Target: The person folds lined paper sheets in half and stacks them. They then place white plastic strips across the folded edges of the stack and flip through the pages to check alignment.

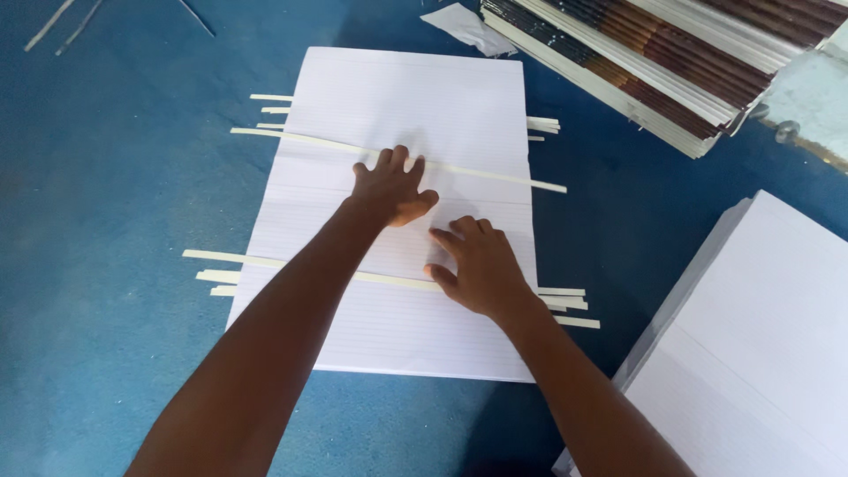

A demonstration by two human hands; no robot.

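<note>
Two hands pressing down on paper, basically. Biggest thing in view is the blue floor covering (106, 265), felt or carpet by the look of it, and everything sits on it. Next down: a tall pile of white sheets (760, 353) at the right edge, well apart from the hands, and a stack of brown-and-white striped booklets (654, 62) fanned out at the top right.

In the middle lies the big ruled sheet (397, 115) (it may be a few sheets stacked, I can't tell from above), flat on the blue floor covering. Thin cream strips poke out from under it on both sides, one bunch up top (269, 110) and one lower down (216, 278), with a long cream strip (495, 175) lying slanted across the top of the sheet.

The left hand (391, 187) is spread flat, palm down, just below that long strip, fingers splayed and gripping nothing. The right hand (477, 265) sits just beside it, lower and to the right, fingers bent with the tips on the paper; it isn't closed around anything either, just pressing.

My guess on handling: the paper is light, floppy and easy to crease or slide, so flat palms or a pinch at the edges would suit it better than grabbing the middle. The strips look stiffer but thin, probably bendy.

No bins, boxes or trays anywhere that I can see, so nothing is held inside anything.
</note>
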